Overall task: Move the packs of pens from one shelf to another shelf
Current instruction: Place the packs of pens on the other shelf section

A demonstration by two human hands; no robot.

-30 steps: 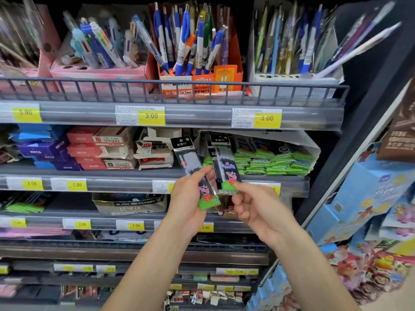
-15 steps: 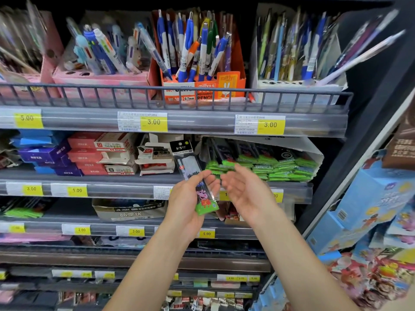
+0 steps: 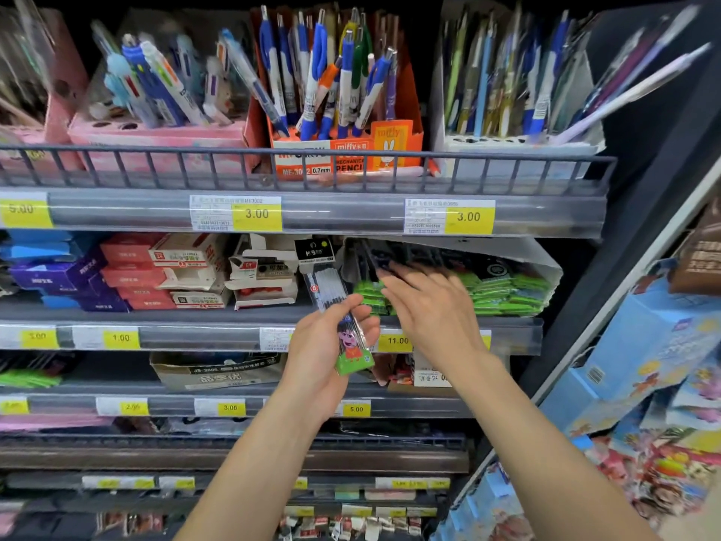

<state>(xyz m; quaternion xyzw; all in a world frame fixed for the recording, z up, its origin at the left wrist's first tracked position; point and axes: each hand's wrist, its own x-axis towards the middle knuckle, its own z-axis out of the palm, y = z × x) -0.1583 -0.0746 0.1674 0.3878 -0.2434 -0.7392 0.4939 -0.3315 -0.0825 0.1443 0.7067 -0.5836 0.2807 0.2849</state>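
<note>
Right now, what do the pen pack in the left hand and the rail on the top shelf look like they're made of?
Pen pack: seemingly clear glossy plastic film with a printed card, showing glare. Top shelf rail: likely grey painted metal wire, thin matte bars.

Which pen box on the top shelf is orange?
The middle box, with a bunny and "miffy" printed on it. The box to its left is pink and the one to its right is white.

Two hands: left (image 3: 324,357), right (image 3: 433,310). One pen pack (image 3: 335,306) in left hand. Stack of green packs (image 3: 503,290) right, uncountable. Three pen boxes top shelf: pink (image 3: 156,138), orange (image 3: 347,150), white (image 3: 519,146).
</note>
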